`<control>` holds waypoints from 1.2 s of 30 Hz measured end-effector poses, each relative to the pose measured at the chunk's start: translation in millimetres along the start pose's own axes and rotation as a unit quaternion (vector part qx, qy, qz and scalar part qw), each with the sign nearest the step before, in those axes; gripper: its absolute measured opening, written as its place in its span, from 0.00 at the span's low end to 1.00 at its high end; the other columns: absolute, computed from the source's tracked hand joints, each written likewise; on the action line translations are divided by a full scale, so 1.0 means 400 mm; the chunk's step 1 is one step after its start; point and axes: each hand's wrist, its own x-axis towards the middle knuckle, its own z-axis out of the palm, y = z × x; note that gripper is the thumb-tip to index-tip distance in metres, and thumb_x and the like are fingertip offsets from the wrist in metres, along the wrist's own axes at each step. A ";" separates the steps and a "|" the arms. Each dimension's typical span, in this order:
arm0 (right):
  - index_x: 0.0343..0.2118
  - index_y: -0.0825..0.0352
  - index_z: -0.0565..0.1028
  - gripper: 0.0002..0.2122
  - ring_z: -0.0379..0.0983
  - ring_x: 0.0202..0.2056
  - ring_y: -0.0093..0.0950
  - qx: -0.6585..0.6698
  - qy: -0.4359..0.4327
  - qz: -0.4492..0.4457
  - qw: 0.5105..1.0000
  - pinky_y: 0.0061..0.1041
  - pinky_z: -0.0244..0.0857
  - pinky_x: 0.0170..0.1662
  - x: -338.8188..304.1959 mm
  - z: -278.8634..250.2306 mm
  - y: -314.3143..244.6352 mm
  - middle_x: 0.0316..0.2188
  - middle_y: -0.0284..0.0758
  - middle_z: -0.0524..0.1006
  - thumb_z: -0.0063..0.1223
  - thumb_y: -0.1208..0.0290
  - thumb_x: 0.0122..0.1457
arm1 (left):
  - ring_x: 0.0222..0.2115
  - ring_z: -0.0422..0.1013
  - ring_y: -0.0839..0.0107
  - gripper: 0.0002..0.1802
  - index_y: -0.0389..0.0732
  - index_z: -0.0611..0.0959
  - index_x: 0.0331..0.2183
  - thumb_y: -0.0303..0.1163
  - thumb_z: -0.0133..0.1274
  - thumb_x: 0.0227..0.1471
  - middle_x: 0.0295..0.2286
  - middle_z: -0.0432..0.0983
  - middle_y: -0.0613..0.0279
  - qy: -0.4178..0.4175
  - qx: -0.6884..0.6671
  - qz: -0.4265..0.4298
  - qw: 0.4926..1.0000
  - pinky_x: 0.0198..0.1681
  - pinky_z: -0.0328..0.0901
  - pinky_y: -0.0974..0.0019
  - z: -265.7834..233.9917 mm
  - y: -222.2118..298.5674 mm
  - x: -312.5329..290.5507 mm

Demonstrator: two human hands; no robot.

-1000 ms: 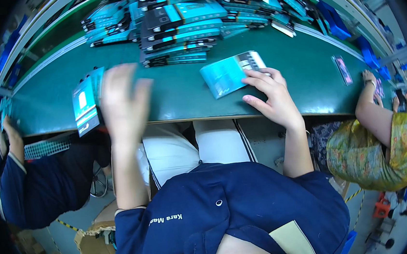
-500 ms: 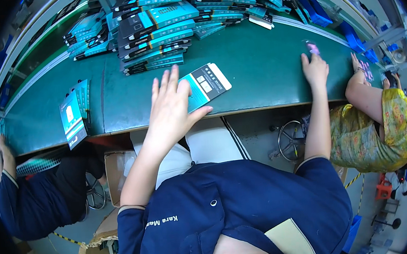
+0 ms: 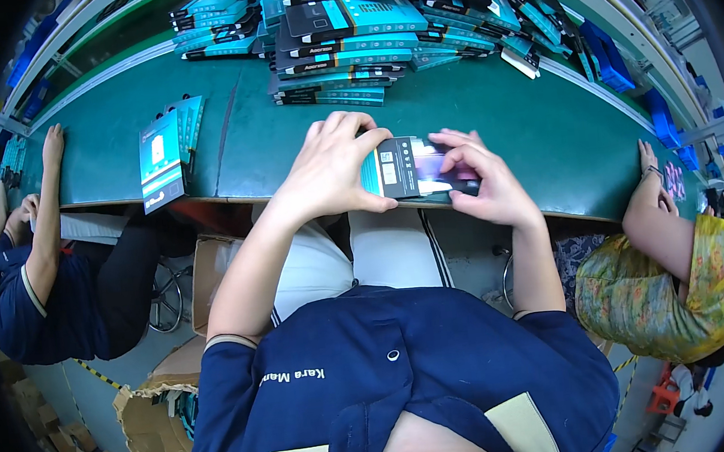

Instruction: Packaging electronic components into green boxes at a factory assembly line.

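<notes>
A flat teal and black retail box (image 3: 400, 169) lies at the near edge of the green table (image 3: 535, 138), in front of me. My left hand (image 3: 327, 169) grips its left end, thumb underneath and fingers over the top. My right hand (image 3: 483, 179) holds the right end, fingers pressing a small purplish slip (image 3: 443, 167) against the box face. Both forearms come up from my dark blue shirt.
A large heap of like boxes (image 3: 345, 29) covers the table's far middle. A short stack of teal boxes (image 3: 164, 153) stands at the left edge. A person in dark blue (image 3: 48, 279) sits left, a person in yellow-green (image 3: 669, 285) sits right. Torn cardboard cartons (image 3: 150, 417) lie on the floor.
My right hand came back from the far right of the table with the purplish slip and now meets the box. My left hand shifted from lying on the box to gripping its left end.
</notes>
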 end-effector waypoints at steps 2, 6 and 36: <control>0.38 0.66 0.72 0.13 0.59 0.64 0.37 0.269 -0.012 0.080 0.960 0.37 0.58 0.62 0.017 0.039 -0.042 0.63 0.46 0.62 0.49 0.84 0.47 | 0.47 0.66 0.54 0.43 0.39 0.75 0.49 0.44 0.70 0.29 0.44 0.70 0.51 0.045 -0.026 0.028 0.998 0.53 0.60 0.57 0.012 -0.003 0.017; 0.56 0.72 0.67 0.19 0.58 0.64 0.37 0.369 0.280 0.013 0.886 0.34 0.51 0.66 0.079 0.070 -0.113 0.63 0.48 0.60 0.49 0.81 0.60 | 0.45 0.71 0.50 0.53 0.44 0.65 0.57 0.47 0.73 0.31 0.45 0.72 0.49 0.206 -0.193 -0.037 0.959 0.49 0.65 0.53 0.011 0.037 0.029; 0.19 0.64 0.66 0.15 0.76 0.46 0.38 -0.015 0.161 -0.317 0.934 0.41 0.67 0.47 0.174 0.219 -0.213 0.43 0.40 0.79 0.68 0.73 0.46 | 0.51 0.68 0.68 0.35 0.39 0.59 0.63 0.24 0.54 0.57 0.56 0.64 0.54 0.212 -0.673 -0.206 0.678 0.55 0.63 0.65 -0.044 0.014 -0.153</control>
